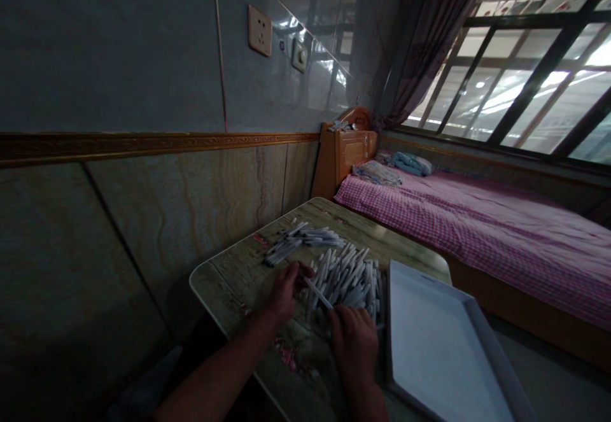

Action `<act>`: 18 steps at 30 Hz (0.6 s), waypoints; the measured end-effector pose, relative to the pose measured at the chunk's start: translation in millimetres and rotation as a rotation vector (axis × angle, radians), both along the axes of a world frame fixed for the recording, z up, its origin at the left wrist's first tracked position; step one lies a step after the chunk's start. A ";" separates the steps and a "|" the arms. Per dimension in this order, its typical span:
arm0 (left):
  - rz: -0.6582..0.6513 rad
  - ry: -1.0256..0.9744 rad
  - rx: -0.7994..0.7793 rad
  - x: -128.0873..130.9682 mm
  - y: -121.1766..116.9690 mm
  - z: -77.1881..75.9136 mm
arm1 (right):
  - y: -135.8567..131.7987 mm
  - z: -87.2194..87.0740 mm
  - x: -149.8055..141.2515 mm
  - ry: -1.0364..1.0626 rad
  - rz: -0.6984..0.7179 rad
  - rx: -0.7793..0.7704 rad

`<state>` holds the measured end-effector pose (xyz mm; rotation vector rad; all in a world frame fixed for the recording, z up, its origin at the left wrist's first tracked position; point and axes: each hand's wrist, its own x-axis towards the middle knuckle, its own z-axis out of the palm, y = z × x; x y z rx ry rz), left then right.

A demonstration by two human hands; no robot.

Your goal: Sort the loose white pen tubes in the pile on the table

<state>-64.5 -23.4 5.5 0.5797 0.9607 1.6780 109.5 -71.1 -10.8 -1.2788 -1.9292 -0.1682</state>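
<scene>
On a small wooden table [229,275] lies a heap of white pen-like sticks [351,275], with a second, tidier bundle [300,240] further back. My left hand [285,291] is closed around one end of a single white stick [317,293]. My right hand [354,339] is curled at the stick's other end, near the front of the heap; its fingertips are hidden. The room is dim.
A white tray [429,345] rests on the table's right side, overhanging the edge. A bed with a pink checked cover [477,225] stands behind, under a barred window [525,72]. A tiled wall [143,186] runs along the left. Small pink bits [291,358] lie near the table's front.
</scene>
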 end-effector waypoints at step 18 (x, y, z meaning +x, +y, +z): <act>-0.291 0.270 0.069 16.3 -10.9 -8.5 | -4.0 -3.6 -2.9 0.020 0.042 0.007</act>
